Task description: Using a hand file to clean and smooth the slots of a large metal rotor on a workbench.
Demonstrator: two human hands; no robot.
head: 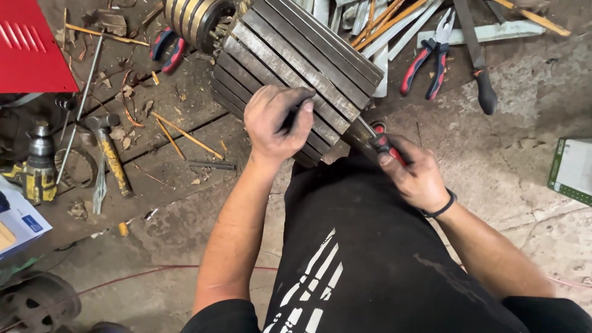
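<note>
Floor (530, 80): bare concrete, stained and cracked at right; at left a darker wooden panel littered with rust flakes and thin copper-coloured rods (185, 134).

Slotted metal core (296, 61): large cylindrical block with long parallel grey steel ribs and dark grooves between them. It lies on its side, tilted, at top centre, its near end against the person's black-clad lap. Coiled windings show at its far end.

Red sheet-metal cover (31, 46): flat, louvred, top left corner.

Left hand (277, 122): grimy, closed in a fist over the near edge of the core, fingers curled around a thin dark piece pressed to the ribs; what the piece is cannot be told.

Right hand (416, 176): closed around the red-and-black handle of a screwdriver (381, 143), whose metal shaft runs up-left to the core's lower right edge. A black band circles the wrist.

Smaller items: hammer (111, 154) with yellowed handle and cordless drill (38, 166) at left; red-handled pliers (430, 58) and a black-handled file (478, 58) at top right, beside loose metal strips.

Open room: bare concrete to the right of the right hand, up to a green-edged box (572, 169); the left side is crowded.
</note>
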